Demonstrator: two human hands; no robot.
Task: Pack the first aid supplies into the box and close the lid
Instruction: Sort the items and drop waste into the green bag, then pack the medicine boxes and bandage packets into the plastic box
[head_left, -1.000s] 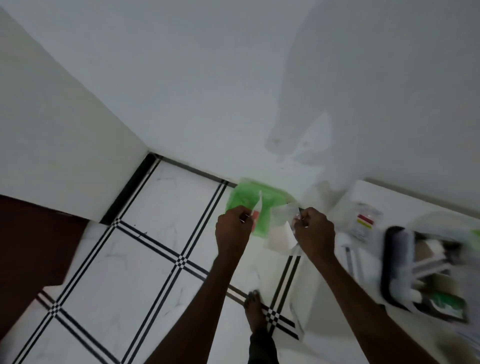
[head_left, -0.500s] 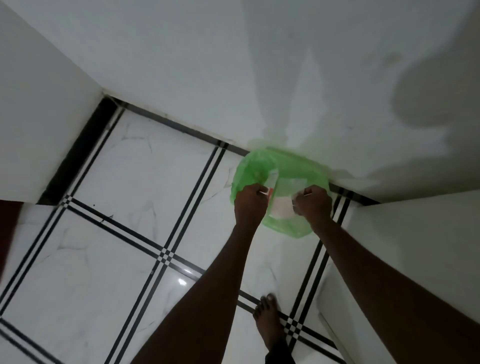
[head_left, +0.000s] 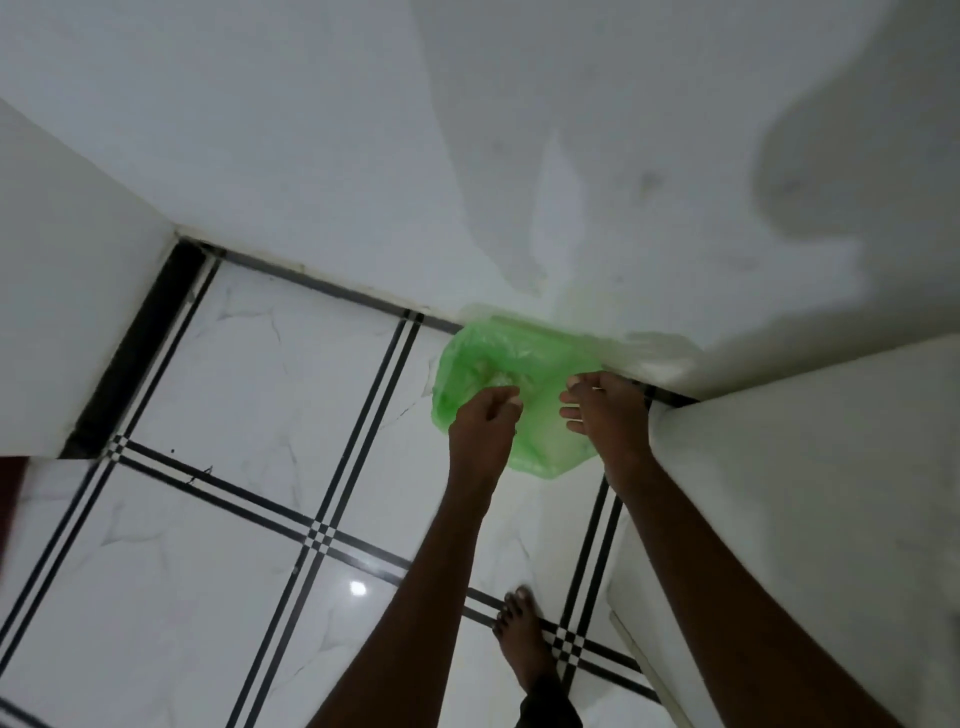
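Over one thin, crinkled green plastic bag (head_left: 519, 374) against the wall, two bare hands hover: left hand (head_left: 485, 423) loosely curled, right hand (head_left: 605, 410) fingers spread, both empty; first aid box out of view

Crumpled clear wrapper (head_left: 498, 376), seemingly, lies inside the open green bag (head_left: 540, 364).

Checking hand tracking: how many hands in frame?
2. The left hand is over the near-left part of the green bag, fingers curled. The right hand is over the bag's right side by the white ledge, fingers spread, apparently empty. One bare foot also shows.
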